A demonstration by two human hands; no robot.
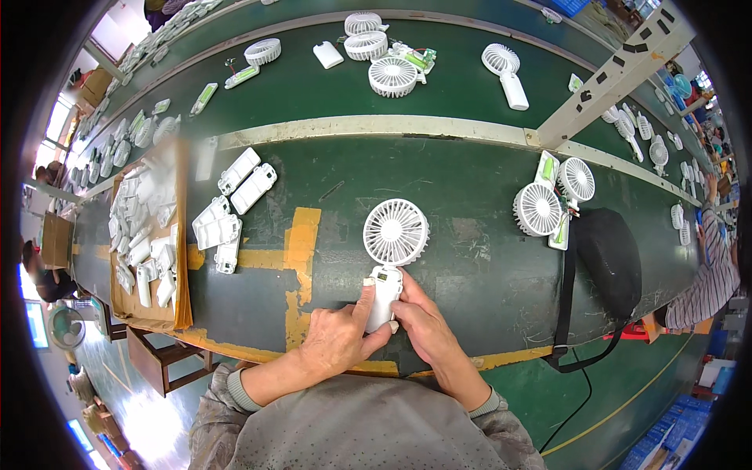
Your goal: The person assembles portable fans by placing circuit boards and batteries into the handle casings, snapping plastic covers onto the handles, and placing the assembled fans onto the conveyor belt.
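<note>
A white handheld fan [395, 233] lies in front of me at the middle of the table edge, its round grille pointing away from me. My left hand [333, 337] is closed on the handle from the left, index finger near the top of the white handle cover [382, 301] and thumb lower down. From the right, my right hand [427, 325] grips the same handle, with its thumb against the side. A small dark opening shows near the top of the cover. The fingers under the handle are hidden.
On the left, a cardboard box [183, 235] holds many white plastic parts, with loose handle shells [254, 188] beside it. To the right are two fans [538, 209] with exposed green parts and a black bag [607, 262]. A metal rail [352, 125] borders the conveyor carrying more fans [393, 77].
</note>
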